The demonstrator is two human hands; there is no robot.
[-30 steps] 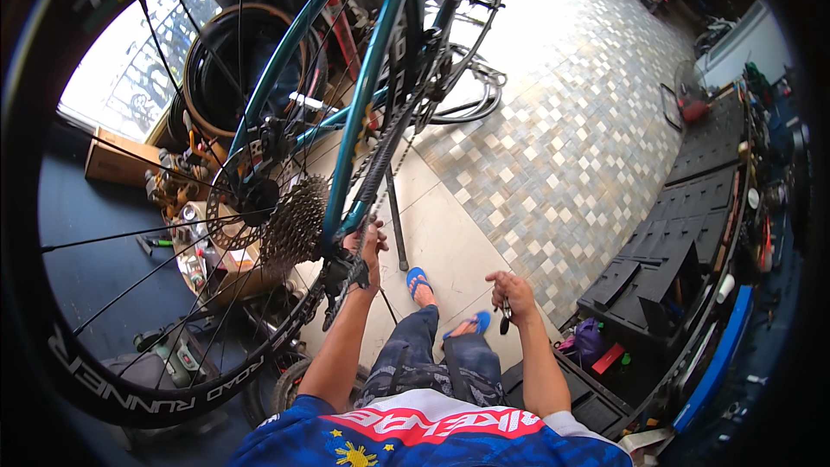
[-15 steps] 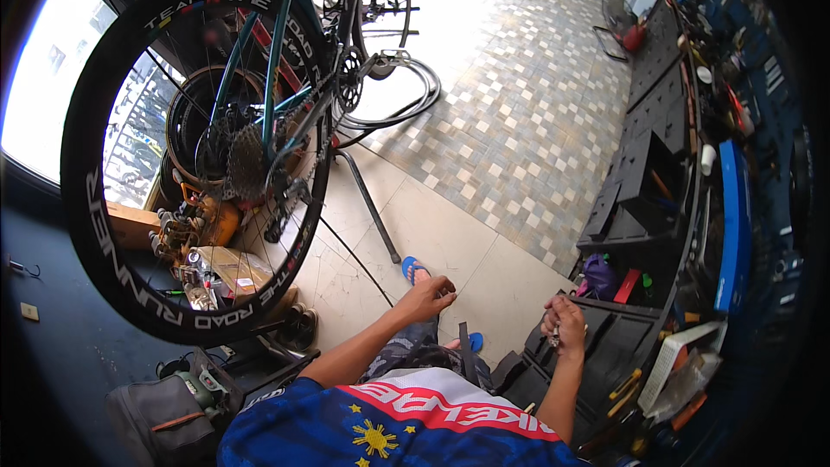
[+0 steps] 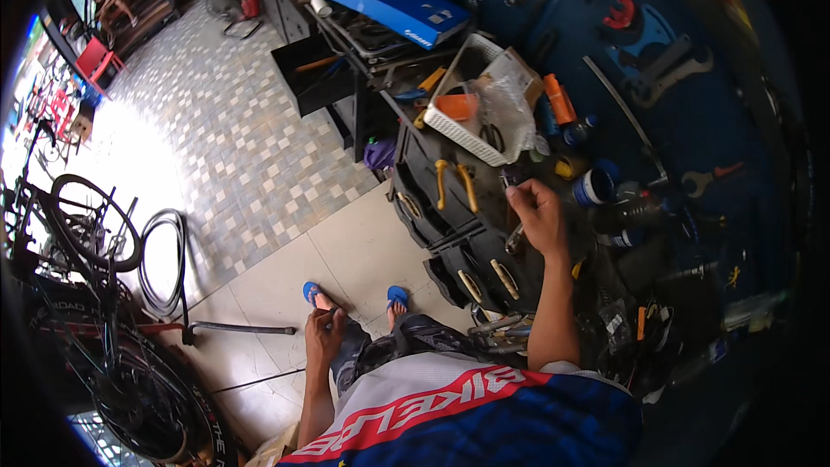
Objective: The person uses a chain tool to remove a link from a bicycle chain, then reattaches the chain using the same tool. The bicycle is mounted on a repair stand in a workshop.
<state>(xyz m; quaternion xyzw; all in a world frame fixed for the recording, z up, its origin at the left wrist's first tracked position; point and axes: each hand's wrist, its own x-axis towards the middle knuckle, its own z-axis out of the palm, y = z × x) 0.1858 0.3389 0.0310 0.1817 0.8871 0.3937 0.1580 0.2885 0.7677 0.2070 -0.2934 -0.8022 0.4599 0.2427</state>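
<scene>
My right hand [image 3: 543,223] reaches over the tool bench, thumb and forefinger pinched together. A small metallic thing shows at its fingertips, too small to name. Close by are a pair of yellow-handled pliers [image 3: 456,186] and a white plastic basket [image 3: 467,137] holding clear plastic wrap and scissors. Black tool trays [image 3: 458,246], some with pale-handled tools in them, lie beneath and left of this hand. Lower down, my left hand [image 3: 322,337] hovers above the floor near my thigh, its fingers curled in. Whatever it may hold is hidden.
A long blue box [image 3: 389,2] lies at the bench's far end. Jars and bottles [image 3: 595,186] crowd its wall side, below hanging wrenches [image 3: 674,78]. Bicycles [image 3: 95,225], a coiled black hose [image 3: 164,264] and a stand leg [image 3: 242,328] occupy the left.
My view has swung right, from the bicycle wheel to the bench. My right hand has moved out over the trays beside the basket. My left hand's fingers are more curled now.
</scene>
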